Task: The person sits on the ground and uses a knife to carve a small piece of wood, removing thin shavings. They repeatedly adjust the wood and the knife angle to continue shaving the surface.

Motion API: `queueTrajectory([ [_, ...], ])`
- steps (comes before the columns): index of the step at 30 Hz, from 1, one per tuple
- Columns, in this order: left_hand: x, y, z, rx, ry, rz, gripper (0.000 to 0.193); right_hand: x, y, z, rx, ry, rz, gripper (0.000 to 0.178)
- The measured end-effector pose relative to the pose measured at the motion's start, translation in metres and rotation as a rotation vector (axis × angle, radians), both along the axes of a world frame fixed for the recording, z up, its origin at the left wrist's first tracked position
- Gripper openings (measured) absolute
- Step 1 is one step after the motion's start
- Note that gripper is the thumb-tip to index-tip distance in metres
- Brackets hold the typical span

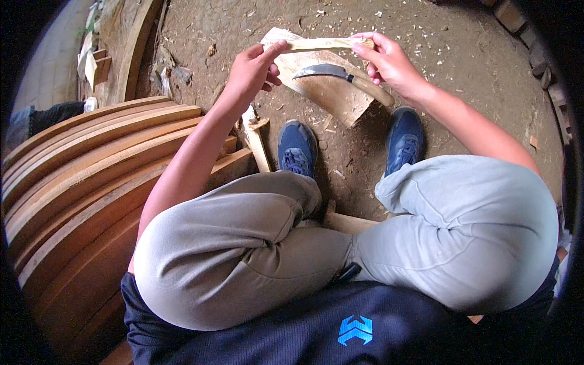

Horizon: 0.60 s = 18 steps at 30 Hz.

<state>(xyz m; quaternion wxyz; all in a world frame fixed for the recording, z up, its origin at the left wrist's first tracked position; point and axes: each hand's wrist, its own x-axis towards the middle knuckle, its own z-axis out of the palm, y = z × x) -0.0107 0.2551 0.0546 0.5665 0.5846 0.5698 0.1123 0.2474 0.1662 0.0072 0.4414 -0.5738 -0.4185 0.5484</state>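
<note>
While I look down from far away, the stick (325, 44) goes from side to side between the two hands, nearly straight across. The left hand (250, 67) has its left end and the right hand (394, 66) has its right end, so neither one is nearer. Each grip pinches the stick with thumb and fingers. The stick is out past the shoes (297, 146), over a wide board (331, 100) on the floor (480, 91). A curved knife (350, 77) lies on that board, on my side of the stick. Its wooden handle points right, close to the right hand. The stick looks long, thin and creamy, with flat sides. Its right end looks a bit lumpy, and fingers hide bits of both ends.
</note>
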Motion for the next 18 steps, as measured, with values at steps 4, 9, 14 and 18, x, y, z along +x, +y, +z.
queueTrajectory([
  [4, 0.000, 0.003, 0.001, 0.035, 0.031, 0.015, 0.050, -0.002, -0.003, 0.007, 0.065, -0.071, 0.007, 0.038],
  [9, 0.000, 0.003, 0.001, 0.069, 0.100, 0.031, 0.055, -0.003, -0.004, 0.005, 0.081, -0.095, -0.010, 0.036],
  [14, 0.005, 0.002, 0.003, 0.068, 0.154, 0.031, 0.059, -0.001, -0.004, -0.002, 0.194, -0.128, -0.047, 0.035],
  [18, 0.006, 0.002, 0.010, 0.060, 0.161, 0.020, 0.061, -0.002, -0.004, 0.000, 0.196, -0.149, -0.040, 0.035],
])
